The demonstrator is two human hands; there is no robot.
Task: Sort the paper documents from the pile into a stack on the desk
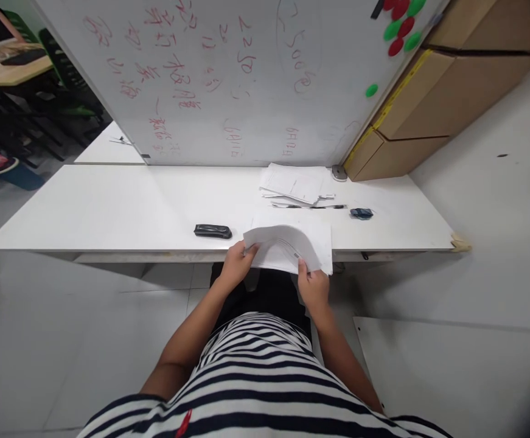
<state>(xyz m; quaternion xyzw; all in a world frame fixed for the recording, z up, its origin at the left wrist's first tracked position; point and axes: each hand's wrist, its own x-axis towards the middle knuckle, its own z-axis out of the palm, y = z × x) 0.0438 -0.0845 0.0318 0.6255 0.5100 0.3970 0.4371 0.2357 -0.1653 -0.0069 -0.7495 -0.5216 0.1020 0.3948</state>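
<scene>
A bent stack of white paper sheets hangs over the near edge of the white table. My left hand grips the stack's left corner, fingers closed on it. My right hand pinches the stack's lower right edge. The sheets arch upward between the two hands. A black stapler lies on the table just left of my left hand.
A second pile of papers with a pen lies further back, next to a small dark object. A whiteboard with red writing stands behind the table. Cardboard boxes are stacked at the right.
</scene>
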